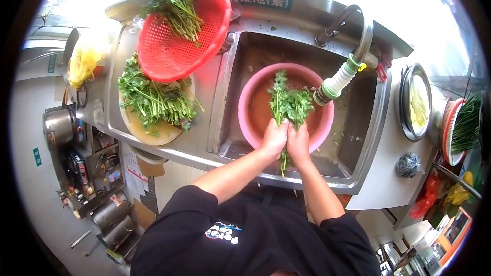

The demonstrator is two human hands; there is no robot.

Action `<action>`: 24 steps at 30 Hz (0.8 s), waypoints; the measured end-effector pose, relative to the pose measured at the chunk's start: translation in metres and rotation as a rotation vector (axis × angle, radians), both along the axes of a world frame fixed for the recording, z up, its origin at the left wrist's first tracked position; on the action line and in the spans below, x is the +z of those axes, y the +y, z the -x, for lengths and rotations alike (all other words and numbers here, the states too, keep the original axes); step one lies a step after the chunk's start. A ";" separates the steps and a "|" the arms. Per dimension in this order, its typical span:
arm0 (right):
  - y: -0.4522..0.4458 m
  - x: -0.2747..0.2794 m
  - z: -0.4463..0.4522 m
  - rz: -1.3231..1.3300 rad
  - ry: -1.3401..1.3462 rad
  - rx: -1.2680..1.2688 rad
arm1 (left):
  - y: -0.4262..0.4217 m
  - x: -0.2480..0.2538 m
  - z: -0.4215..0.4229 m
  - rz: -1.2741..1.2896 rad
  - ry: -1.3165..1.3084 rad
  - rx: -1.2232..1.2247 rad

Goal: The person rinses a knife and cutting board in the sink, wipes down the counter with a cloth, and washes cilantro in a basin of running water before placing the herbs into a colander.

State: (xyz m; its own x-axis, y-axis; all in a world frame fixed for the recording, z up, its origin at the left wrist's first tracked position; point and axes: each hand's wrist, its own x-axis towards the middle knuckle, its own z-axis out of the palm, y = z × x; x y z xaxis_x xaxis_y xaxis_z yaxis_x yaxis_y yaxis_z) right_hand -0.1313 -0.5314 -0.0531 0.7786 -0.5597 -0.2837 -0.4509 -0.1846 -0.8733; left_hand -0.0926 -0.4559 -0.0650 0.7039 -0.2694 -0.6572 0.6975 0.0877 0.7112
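Note:
Both hands are side by side over the near part of a pink basin (244, 107) that stands in the steel sink. My left hand (275, 135) is closed round the stems of a bunch of leafy greens (279, 99). Touching it, my right hand (298, 140) is wrapped round the stems of the greens beside it (298, 106). The leaves point away from me over brownish water, and stem ends stick out below the hands. A faucet with a white and green nozzle (335, 84) hangs over the basin's right rim.
A red colander (215, 25) with greens leans at the upper left. Below it, more greens (153, 97) lie on a round board (158, 138). At the right are a metal bowl (405, 102) with pale cabbage, a dark plastic bag (408, 165) and a basket of long greens (465, 128).

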 end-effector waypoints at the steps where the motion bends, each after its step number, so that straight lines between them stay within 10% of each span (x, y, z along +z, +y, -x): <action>1: 0.000 -0.007 0.003 0.010 0.088 0.028 | -0.001 -0.007 -0.005 -0.018 0.120 -0.007; 4: -0.009 -0.041 0.001 0.110 0.402 0.224 | -0.001 -0.016 0.001 -0.006 0.263 0.024; 12: -0.004 -0.045 0.003 0.134 0.230 0.146 | 0.004 -0.025 -0.014 -0.047 0.317 -0.040; 24: 0.067 0.184 -0.135 0.039 -0.723 0.203 | 0.092 0.237 -0.129 0.258 -0.766 0.020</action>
State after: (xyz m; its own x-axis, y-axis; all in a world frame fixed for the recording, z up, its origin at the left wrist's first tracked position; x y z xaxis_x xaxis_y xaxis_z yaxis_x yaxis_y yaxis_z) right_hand 0.0041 -0.4643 0.1309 0.8525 -0.3841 0.3546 0.2786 -0.2401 -0.9299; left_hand 0.0362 -0.3640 0.1718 0.9396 -0.3297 0.0913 0.0209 0.3216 0.9466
